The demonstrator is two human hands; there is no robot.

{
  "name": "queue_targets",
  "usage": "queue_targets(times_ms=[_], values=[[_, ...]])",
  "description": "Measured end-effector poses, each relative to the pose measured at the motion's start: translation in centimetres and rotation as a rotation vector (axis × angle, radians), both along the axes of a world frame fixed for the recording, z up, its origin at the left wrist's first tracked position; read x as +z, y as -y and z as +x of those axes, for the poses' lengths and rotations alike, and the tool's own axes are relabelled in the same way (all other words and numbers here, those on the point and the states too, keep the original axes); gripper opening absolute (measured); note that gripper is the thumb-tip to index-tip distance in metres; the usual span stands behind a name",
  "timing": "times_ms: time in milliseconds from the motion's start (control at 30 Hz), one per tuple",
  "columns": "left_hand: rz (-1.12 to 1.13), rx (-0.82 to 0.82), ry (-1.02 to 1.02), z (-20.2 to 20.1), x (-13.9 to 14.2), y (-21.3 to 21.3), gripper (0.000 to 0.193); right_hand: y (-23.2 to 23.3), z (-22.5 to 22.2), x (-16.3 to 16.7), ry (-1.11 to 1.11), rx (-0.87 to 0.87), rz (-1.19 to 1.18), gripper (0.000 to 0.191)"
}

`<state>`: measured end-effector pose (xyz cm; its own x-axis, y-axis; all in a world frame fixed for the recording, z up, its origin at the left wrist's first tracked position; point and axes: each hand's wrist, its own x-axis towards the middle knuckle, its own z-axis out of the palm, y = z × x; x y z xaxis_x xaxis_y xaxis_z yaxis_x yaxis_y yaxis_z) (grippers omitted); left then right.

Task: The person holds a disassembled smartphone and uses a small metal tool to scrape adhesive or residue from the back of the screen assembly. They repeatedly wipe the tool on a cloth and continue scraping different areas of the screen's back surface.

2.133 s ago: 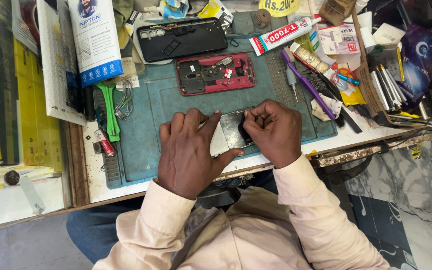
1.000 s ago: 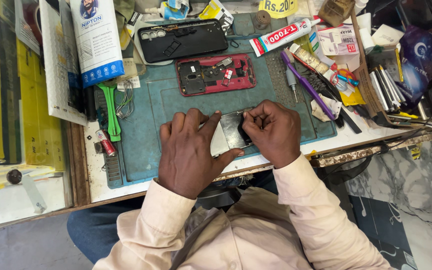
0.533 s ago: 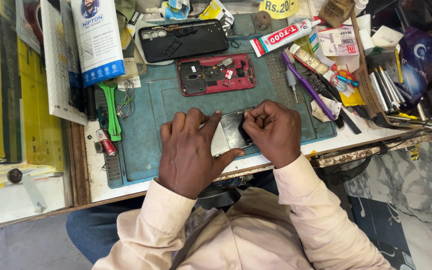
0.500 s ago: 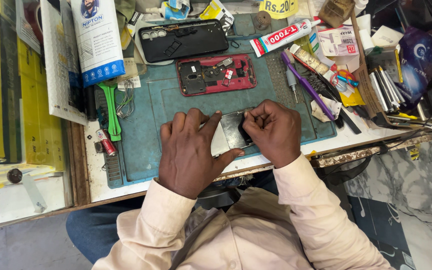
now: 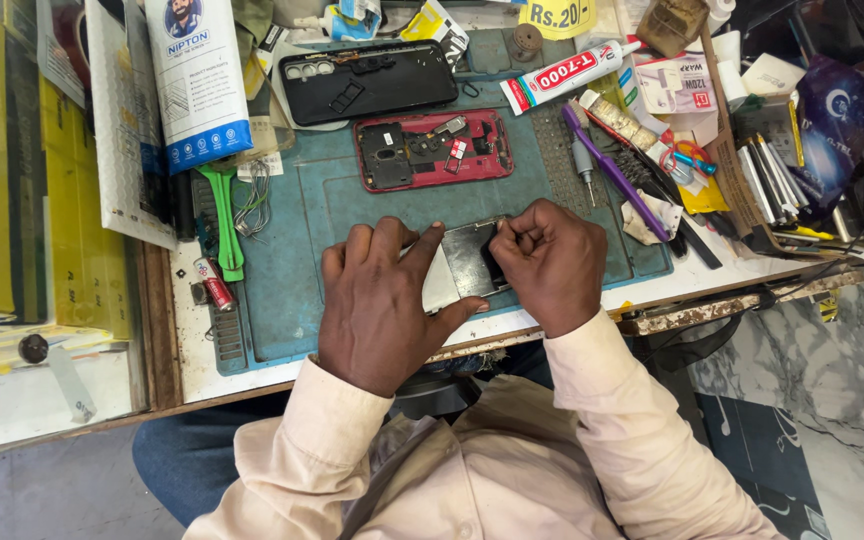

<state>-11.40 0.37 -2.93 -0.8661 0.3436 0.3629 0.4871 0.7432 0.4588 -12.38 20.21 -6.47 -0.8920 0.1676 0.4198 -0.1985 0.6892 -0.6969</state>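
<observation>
1. The left hand [image 5: 377,305] lies flat, fingers spread, pressing the phone panel [image 5: 467,258] on the near teal mat [image 5: 297,290].
2. The right hand [image 5: 552,260] has fingers closed, pinching the panel's right edge.
3. A red opened phone [image 5: 432,150] lies farther away.

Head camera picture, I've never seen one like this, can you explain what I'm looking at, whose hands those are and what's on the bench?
One camera sits on a person's head and looks straight down, so the arms in pale sleeves are the wearer's own. There is no machine, only bare hands.

The left hand lies flat, pressing a thin grey phone part onto a teal work mat. The right hand is curled, its fingertips pinching at that part's edge; what exactly they grip is hidden.

Further back on the mat lie an opened red phone and a black back cover. Around them are a glue tube, a purple tool and a green tool.
</observation>
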Motion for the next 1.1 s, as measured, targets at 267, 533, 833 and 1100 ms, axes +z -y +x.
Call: queue_targets(times_ms=[267, 533, 833, 1100], values=[[0.007, -0.001, -0.024, 0.41, 0.51, 0.09, 0.08, -0.32, 0.32, 0.25, 0.016, -0.021, 0.01, 0.02], [-0.003, 0.004, 0.002, 0.47, 0.42, -0.01, 0.081, -0.32, 0.42, 0.34, 0.054, 0.038, -0.027, 0.019], [-0.003, 0.001, -0.006, 0.22, 0.17, -0.23, 0.08, -0.4, 0.14, 0.37, 0.028, 0.041, -0.013, 0.019], [-0.022, -0.002, 0.005, 0.18, 0.22, -0.42, 0.08, -0.44, 0.13, 0.1, 0.031, 0.028, -0.011, 0.02]])
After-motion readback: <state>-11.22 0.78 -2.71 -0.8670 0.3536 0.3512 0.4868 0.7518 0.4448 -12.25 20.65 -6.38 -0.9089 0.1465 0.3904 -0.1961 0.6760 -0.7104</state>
